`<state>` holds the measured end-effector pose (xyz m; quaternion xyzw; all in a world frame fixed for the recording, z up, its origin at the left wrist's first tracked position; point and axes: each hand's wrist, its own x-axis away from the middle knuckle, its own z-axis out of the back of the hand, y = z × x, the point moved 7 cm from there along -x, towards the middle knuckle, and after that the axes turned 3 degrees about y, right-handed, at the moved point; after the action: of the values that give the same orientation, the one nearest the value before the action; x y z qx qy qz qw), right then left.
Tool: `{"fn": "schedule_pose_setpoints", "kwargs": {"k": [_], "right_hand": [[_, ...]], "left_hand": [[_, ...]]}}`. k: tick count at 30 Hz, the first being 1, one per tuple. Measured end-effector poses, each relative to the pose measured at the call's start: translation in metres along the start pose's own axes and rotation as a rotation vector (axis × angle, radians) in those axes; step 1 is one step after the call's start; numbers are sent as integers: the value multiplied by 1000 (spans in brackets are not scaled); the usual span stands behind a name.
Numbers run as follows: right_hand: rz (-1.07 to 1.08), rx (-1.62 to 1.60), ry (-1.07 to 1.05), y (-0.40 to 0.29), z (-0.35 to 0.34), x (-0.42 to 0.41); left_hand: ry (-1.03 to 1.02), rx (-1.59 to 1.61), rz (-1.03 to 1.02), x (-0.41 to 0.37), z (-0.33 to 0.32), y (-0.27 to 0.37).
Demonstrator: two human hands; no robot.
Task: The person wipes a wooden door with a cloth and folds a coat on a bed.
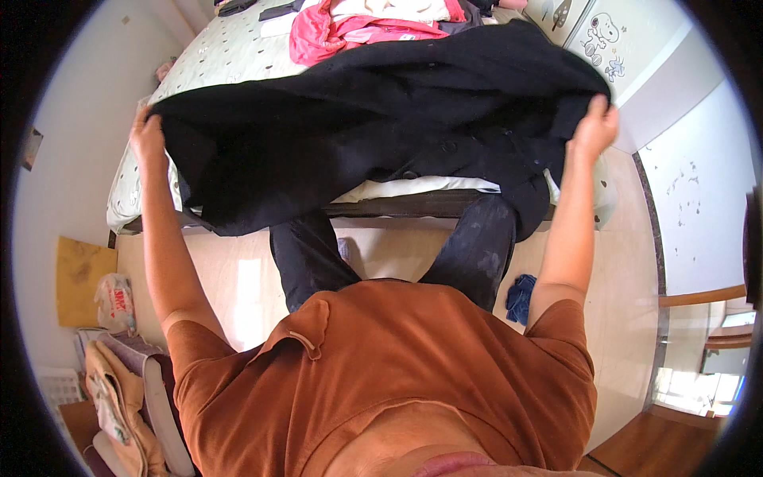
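A large black buttoned garment, which looks like a coat, is stretched sideways between my two hands over the near edge of a bed. At the left, my left hand grips one end of it. My right hand is closed on the other end at the right. Dark round buttons show near the garment's lower middle. Its lower folds hang past the bed's edge, partly over my dark trousers. Beyond it, a red-pink garment and other clothes lie on the bed.
The bed has a pale patterned sheet and a dark frame. Dark blue cloth lies on the floor at the right. A yellow board, a plastic bag and a chair with clothes stand at the left. A white cabinet borders the bed.
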<state>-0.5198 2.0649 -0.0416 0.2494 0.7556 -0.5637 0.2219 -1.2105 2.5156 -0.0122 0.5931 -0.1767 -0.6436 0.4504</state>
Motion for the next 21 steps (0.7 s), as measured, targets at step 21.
{"fn": "schedule_pose_setpoints", "kwargs": {"k": [21], "right_hand": [[272, 597, -649, 101, -12, 82]], "left_hand": [[-332, -188, -780, 171, -151, 95]]}}
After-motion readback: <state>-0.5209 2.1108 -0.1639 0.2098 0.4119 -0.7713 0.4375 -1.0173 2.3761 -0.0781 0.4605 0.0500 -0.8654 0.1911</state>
